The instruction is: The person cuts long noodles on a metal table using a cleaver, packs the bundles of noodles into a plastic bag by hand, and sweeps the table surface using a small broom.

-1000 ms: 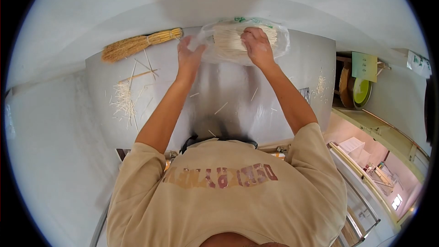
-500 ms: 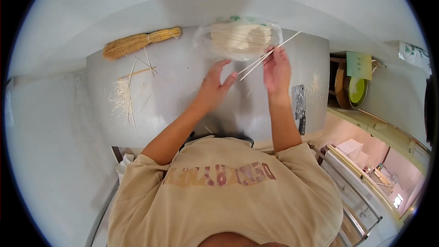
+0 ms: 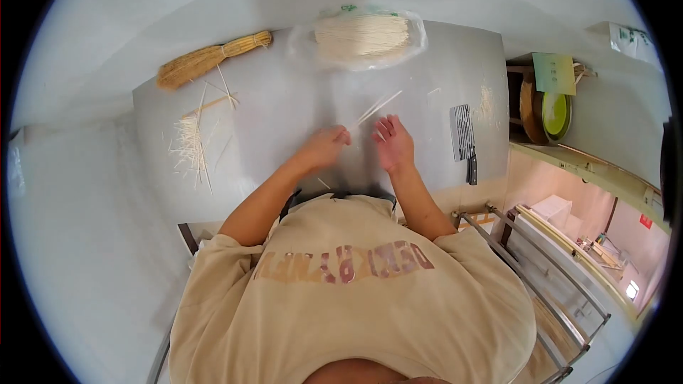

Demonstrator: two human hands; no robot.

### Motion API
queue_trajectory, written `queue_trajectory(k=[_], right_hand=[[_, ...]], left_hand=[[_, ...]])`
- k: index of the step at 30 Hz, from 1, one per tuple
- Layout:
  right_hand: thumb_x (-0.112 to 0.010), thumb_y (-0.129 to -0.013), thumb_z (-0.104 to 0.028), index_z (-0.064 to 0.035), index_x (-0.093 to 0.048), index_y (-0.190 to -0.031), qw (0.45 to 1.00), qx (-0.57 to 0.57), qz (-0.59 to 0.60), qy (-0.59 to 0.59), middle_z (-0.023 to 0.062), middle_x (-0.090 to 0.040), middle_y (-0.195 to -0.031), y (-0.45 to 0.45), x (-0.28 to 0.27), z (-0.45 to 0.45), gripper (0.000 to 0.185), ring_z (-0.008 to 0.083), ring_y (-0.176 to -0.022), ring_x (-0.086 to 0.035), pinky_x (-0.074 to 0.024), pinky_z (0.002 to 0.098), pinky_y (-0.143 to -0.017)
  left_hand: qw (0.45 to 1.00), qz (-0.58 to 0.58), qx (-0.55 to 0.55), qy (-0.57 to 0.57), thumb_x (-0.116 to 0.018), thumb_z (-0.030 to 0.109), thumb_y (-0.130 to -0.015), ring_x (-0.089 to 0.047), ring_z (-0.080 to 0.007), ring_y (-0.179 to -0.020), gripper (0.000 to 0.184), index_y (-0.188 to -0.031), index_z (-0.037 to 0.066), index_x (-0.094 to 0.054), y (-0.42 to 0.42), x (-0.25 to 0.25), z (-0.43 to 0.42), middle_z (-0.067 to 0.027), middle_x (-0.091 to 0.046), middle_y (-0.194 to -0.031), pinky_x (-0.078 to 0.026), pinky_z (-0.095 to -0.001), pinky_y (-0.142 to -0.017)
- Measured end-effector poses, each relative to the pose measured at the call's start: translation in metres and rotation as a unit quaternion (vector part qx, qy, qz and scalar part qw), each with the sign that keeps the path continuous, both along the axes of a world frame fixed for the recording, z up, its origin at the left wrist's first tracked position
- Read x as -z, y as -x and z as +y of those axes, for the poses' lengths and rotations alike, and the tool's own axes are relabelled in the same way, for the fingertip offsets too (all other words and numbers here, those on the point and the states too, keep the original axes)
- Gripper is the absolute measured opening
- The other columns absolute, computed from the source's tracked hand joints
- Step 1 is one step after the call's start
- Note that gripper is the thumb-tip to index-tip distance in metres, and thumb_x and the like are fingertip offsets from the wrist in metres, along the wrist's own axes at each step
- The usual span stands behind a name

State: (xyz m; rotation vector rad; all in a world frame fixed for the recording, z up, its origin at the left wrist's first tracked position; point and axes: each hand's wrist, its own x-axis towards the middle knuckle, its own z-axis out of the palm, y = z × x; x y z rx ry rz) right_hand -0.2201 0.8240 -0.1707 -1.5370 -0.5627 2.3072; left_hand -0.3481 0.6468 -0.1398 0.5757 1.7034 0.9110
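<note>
In the head view, my left hand (image 3: 324,148) is closed in a pinch, at the lower end of a few thin pale sticks (image 3: 373,109). They slant up and to the right from its fingertips over the metal table. My right hand (image 3: 395,146) is just below and right of the sticks, palm turned up and fingers apart, apparently holding nothing. Beyond both hands lies a clear plastic bag (image 3: 420,37) with a thick bundle of the same sticks (image 3: 363,35). Whether the sticks are wood or dried noodle I cannot tell.
A straw hand broom (image 3: 213,59) lies at the back left of the table (image 3: 284,92). Below it is a pile of broken stick pieces (image 3: 191,146). To the right are a cleaver-like knife (image 3: 464,139) with a black handle and pale scraps (image 3: 486,104). A green bowl (image 3: 556,115) stands on a side shelf.
Both hands have come back from the bag toward my body. The sticks have passed from my right hand to my left fingertips, and my right hand has opened.
</note>
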Motion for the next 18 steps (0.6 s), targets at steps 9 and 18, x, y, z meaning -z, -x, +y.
queue_trajectory(k=[9,18], right_hand=[[-0.060,-0.101,-0.023,-0.0066,-0.063,-0.120,0.990,-0.138,0.039,0.010,0.0025,-0.062,-0.088,-0.040,0.020,0.025,0.026,0.0148,-0.081,-0.060,-0.0478,0.0294,-0.070],[-0.057,-0.104,-0.028,-0.0043,-0.063,-0.115,0.941,-0.299,0.155,0.036,0.0007,-0.059,-0.077,0.059,-0.047,0.004,0.027,0.0121,-0.066,-0.054,-0.0448,0.0270,-0.060]], left_hand=[[0.955,0.269,0.107,0.068,-0.044,0.027,-0.103,-0.065,-0.0374,-0.091,0.027,-0.097,0.007,-0.061,0.039,-0.046,-0.029,-0.0136,-0.070,-0.092,-0.050,-0.0468,-0.079],[0.954,0.272,0.119,0.047,-0.053,0.031,-0.102,-0.065,-0.0351,-0.088,0.025,-0.104,0.007,-0.061,0.056,-0.064,0.007,-0.0141,-0.068,-0.092,-0.051,-0.0446,-0.076]])
